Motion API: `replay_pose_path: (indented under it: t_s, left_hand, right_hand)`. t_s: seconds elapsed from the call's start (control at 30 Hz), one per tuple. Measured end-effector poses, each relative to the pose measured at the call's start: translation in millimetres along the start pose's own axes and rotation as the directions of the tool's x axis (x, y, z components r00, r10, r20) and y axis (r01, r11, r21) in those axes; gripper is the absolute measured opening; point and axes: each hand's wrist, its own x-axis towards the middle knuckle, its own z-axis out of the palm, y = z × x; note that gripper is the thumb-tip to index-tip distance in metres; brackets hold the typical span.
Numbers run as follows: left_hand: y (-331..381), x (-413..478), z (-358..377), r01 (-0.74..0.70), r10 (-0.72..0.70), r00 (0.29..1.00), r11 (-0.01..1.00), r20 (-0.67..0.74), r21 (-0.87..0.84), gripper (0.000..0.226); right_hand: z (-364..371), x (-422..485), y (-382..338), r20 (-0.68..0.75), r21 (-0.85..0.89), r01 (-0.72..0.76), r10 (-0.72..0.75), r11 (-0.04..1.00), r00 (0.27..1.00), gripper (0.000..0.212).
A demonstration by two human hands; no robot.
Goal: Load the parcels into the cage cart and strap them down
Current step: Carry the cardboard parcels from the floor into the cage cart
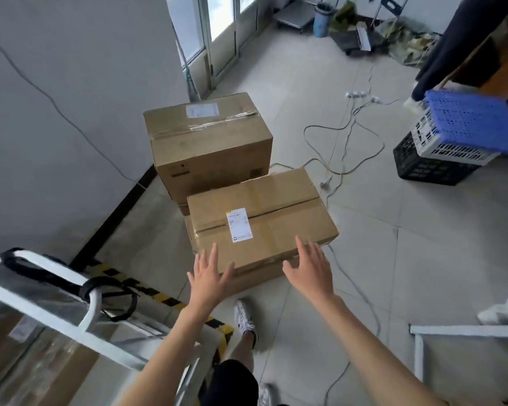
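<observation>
A: Hands?
B: Left hand [208, 276] and right hand [311, 269] spread, grip empty, at near edge of flat box [261, 227].
A: Box location?
B: On floor [379, 259], tall box [208, 145] just behind, cart [56, 291] left.

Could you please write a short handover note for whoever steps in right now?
Left hand and right hand: open, fingers spread, empty, reaching for the near flat parcel.
Taller parcel sits behind it by the wall.
Cage cart at lower left, black strap looped on its frame; it seems to hold some cardboard already.
Left: load both floor parcels, then strap down.
</observation>
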Motion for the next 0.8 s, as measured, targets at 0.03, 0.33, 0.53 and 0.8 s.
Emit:
replay_pose_path:
  t_s: [0.03, 0.33, 0.53, 0.8]
  left_hand:
    - [-3.0, 5.6, 2.9, 0.043, -0.043, 0.999, 0.999, 0.012, -0.005, 0.075]
    - [-9.9, 123.5, 35.5, 0.431, -0.422, 0.894, 0.902, 0.154, -0.034, 0.091]
    - [-23.6, 179.1, 37.6, 0.583, -0.571, 0.811, 0.772, 0.128, -0.255, 0.106]
    - [-39.8, 218.8, 51.6, 0.702, -0.722, 0.665, 0.519, 0.189, -0.487, 0.096]
  right_hand:
    - [2.5, 5.1, 2.6, 0.024, -0.022, -0.011, 0.012, 1.000, 1.000, 0.077]
    - [6.6, 130.8, 53.6, 0.214, -0.113, -0.158, 0.180, 0.981, 0.960, 0.084]
    - [9.1, 226.8, 99.1, 0.260, -0.134, -0.252, 0.279, 0.959, 0.925, 0.090]
    - [15.7, 338.3, 137.5, 0.434, -0.055, -0.350, 0.338, 0.935, 0.835, 0.109]
